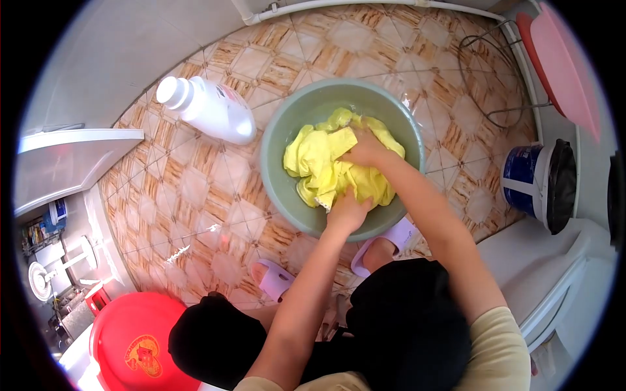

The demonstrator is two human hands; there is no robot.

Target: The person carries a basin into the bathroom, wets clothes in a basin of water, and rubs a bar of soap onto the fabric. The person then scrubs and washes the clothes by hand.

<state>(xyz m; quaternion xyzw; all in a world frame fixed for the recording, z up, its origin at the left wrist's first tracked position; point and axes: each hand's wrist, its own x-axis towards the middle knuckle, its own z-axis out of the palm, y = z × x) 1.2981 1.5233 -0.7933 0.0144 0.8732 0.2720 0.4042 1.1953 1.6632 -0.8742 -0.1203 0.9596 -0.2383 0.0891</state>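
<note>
A grey-green basin [276, 189] stands on the tiled floor with wet yellow cloth [313, 156] bunched inside it. My left hand [349, 212] is at the near side of the cloth, its fingers pressed into the folds. Farther up and to the right, my right hand [366, 146] grips the cloth, its fingertips partly hidden among the folds. Some water shows at the far inner side of the basin.
A white bottle [218, 111] stands left of the basin. A red lid [140, 339] is at the lower left, a blue-and-white bucket [525, 179] at the right. Pink basins [567, 65] lean by the right wall. Purple slippers [277, 280] are below the basin.
</note>
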